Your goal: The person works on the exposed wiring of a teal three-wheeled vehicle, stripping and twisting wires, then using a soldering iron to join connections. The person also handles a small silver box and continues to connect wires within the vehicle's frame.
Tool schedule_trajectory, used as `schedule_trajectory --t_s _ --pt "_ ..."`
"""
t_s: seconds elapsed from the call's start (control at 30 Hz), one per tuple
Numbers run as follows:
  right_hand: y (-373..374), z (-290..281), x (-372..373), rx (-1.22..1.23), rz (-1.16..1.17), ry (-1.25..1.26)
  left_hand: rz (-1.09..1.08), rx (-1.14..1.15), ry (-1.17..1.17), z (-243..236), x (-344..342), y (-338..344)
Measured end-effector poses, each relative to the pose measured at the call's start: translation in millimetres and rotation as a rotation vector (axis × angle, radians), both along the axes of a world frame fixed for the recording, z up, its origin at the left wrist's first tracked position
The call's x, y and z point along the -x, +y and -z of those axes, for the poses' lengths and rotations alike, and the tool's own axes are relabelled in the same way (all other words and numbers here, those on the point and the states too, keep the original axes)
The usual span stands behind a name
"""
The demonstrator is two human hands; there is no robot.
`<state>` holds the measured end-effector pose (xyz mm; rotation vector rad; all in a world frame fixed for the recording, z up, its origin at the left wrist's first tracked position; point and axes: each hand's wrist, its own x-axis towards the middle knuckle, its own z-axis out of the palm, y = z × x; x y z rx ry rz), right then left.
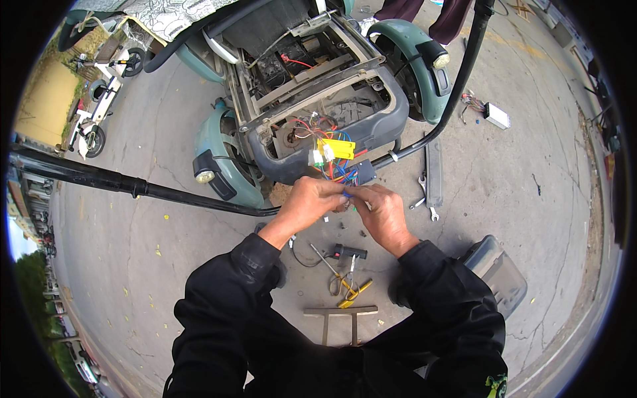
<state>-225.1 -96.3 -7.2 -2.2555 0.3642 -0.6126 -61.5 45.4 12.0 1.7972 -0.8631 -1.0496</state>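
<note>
My left hand (307,204) and my right hand (385,215) meet in front of the open rear of a green vehicle (302,166). Fingertips of both are pinched together on a small blue wire connector (347,194); its exact shape is mostly covered by the fingers. Just beyond them runs a tangle of coloured wires (312,126) with white plugs (323,156). A yellow block (337,149) lies among these wires. Close behind my fingertips is a dark box (363,172) with wires entering it.
Wrenches (422,189) lie beside a grey metal bar (434,172) on the right. A silver finned box (497,115) with wires sits farther off. Below my hands are scissors (344,285), a black cylindrical tool (350,252) and a small stool (340,310). Black poles flank the vehicle.
</note>
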Motion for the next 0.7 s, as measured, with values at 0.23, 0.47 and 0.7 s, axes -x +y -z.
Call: schedule_trajectory --t_s 0.23,0.47,0.7 --pt "-0.7 -3.4 0.9 0.041 0.019 0.04 -0.02 0.014 0.031 0.6 1.6 -1.6" --pt "-0.2 -1.3 0.9 0.07 0.015 0.074 -0.053 0.054 0.034 8.3 2.2 1.1" --pt "0.9 -0.6 1.2 0.086 -0.001 0.081 -0.045 0.051 -0.012 3.4 6.0 3.4"
